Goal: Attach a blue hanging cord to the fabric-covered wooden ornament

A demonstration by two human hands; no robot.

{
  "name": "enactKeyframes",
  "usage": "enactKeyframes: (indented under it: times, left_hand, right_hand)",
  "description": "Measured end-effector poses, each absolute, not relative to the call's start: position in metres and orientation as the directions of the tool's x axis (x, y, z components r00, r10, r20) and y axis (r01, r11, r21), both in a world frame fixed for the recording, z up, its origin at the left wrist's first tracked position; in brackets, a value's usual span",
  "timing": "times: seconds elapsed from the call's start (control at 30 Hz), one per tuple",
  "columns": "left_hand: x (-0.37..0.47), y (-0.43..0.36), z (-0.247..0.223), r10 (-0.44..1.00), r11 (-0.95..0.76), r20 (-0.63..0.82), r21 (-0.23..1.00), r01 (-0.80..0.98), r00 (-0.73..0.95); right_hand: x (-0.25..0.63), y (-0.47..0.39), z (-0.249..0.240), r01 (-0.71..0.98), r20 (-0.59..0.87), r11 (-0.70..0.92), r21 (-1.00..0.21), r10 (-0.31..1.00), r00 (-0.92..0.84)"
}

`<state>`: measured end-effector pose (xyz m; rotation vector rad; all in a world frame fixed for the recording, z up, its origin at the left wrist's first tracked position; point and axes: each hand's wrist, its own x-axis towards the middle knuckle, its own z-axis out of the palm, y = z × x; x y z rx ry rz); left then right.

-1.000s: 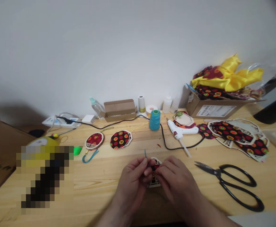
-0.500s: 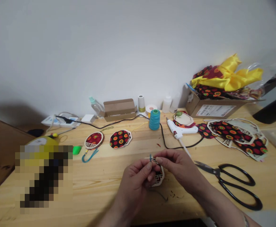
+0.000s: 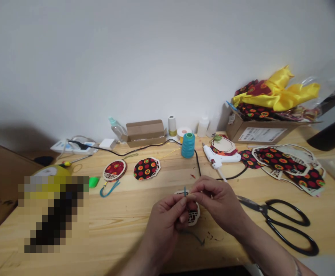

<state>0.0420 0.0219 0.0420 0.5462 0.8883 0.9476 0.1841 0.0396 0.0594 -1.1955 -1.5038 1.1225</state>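
Note:
My left hand point(image 3: 169, 214) pinches a short bit of blue cord point(image 3: 185, 191) that sticks up between the fingertips. My right hand point(image 3: 210, 197) is closed at the same spot, its thumb and forefinger pressed together against the cord. Beneath both hands lies a pale fretwork piece backed with dark red fabric point(image 3: 194, 217), partly hidden by the fingers. More blue-grey cord point(image 3: 194, 235) trails on the table below it. A cone of teal thread point(image 3: 188, 145) stands behind the hands.
Black-handled scissors point(image 3: 262, 209) lie at right. A white glue gun point(image 3: 219, 158) rests behind my right hand. Two fabric ornaments point(image 3: 115, 170) point(image 3: 146, 169) lie left of centre. An overfull cardboard box point(image 3: 262, 131) stands at back right, with a stack of fretwork pieces point(image 3: 282, 161) before it.
My right hand has shifted slightly up and left, its fingertips now meeting those of my left hand at the cord. My left hand has barely moved.

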Motion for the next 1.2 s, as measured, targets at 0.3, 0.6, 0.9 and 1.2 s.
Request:
enactKeyframes:
  times: [0.3,0.6,0.9,1.2]
  left_hand:
    - [0.0422,0.0200,0.0438,0.856,0.514,-0.410,0.737,-0.439,0.314]
    - [0.0415,0.0194,0.0412,0.865,0.502,-0.413,0.734,-0.458,0.286]
    - [0.0415,0.0185,0.0402,0.873,0.485,-0.393,0.757,-0.437,0.288]
    - [0.0404,0.0196,0.0377,0.875,0.483,-0.400,0.756,-0.443,0.273]
  right_hand:
    - [0.1826,0.0428,0.0541,0.200,0.083,0.094,-0.975,0.995,-0.060]
    - [0.1808,0.0426,0.0522,0.144,0.036,0.046,-0.988,0.997,-0.075]
    - [0.1800,0.0412,0.0539,0.071,-0.086,-0.079,-0.994,0.991,-0.100]
    - [0.1836,0.0362,0.0504,0.037,-0.193,-0.190,-0.981,0.971,-0.141]
